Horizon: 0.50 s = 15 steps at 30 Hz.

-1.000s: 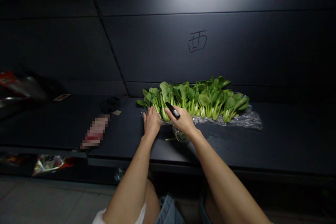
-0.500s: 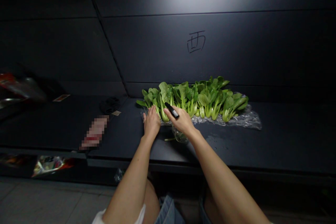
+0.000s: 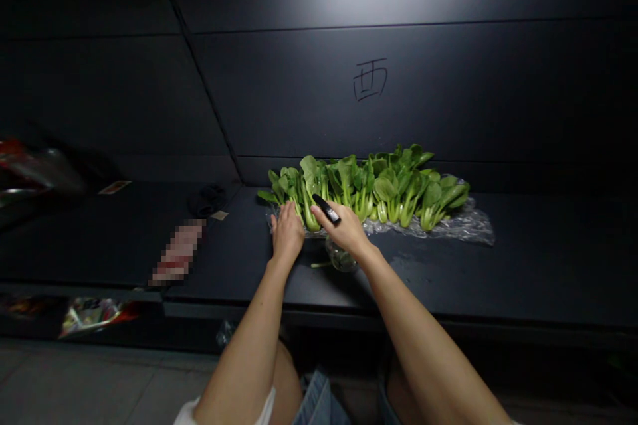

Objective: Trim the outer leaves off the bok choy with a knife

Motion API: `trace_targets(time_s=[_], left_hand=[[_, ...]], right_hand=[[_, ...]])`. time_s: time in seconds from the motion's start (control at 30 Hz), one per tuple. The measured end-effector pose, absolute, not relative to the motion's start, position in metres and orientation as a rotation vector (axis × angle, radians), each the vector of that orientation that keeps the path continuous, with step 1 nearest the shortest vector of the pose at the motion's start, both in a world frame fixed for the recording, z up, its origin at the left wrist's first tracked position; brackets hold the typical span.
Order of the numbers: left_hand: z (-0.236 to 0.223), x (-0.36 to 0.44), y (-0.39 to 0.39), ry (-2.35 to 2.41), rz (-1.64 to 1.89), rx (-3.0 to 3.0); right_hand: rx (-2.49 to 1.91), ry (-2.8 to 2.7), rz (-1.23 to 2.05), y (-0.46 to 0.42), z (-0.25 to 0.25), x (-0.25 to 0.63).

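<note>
Our view has drifted slightly, so the greens sit a touch further left in the frame, while the hands stay almost where they were. Closest to us, the left hand (image 3: 288, 234) is open, its fingers lying over the pale base of the nearest stalks and not clearly gripping them. The right hand (image 3: 346, 232) pinches a black pen-shaped tool (image 3: 326, 208) between thumb and fingers, just above the same stalks. Below the right wrist sits a clear glass vessel (image 3: 341, 257) on the counter (image 3: 473, 279). Just beyond lies the bok choy (image 3: 363, 192) in one long row, with thick, pale green stalks toward us and glossy, rounded dark leaves fanning away, some overlapping. Crumpled clear plastic film (image 3: 463, 226) lies under the row. To the left on the counter are a pixelated pink package (image 3: 178, 251) and a dark round object (image 3: 207, 200). Behind everything rises a dark wall panel (image 3: 498, 80), with the character 西 (image 3: 369, 80) written on it.
</note>
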<state>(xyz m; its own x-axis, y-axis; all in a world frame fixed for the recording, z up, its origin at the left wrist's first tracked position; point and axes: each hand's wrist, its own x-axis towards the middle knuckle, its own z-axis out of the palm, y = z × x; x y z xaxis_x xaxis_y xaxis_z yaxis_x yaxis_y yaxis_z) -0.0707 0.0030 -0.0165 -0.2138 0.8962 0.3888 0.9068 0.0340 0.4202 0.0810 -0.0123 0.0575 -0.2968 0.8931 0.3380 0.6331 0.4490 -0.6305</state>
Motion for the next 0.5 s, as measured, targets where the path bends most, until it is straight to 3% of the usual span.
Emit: trace_targets(time_s=[0.5], left_hand=[[-0.0113,-0.0667,-0.0009,-2.26,-0.889,-1.962]], right_hand=[[-1.236,-1.958,0.571,-0.0103,0.0579,0.0866]])
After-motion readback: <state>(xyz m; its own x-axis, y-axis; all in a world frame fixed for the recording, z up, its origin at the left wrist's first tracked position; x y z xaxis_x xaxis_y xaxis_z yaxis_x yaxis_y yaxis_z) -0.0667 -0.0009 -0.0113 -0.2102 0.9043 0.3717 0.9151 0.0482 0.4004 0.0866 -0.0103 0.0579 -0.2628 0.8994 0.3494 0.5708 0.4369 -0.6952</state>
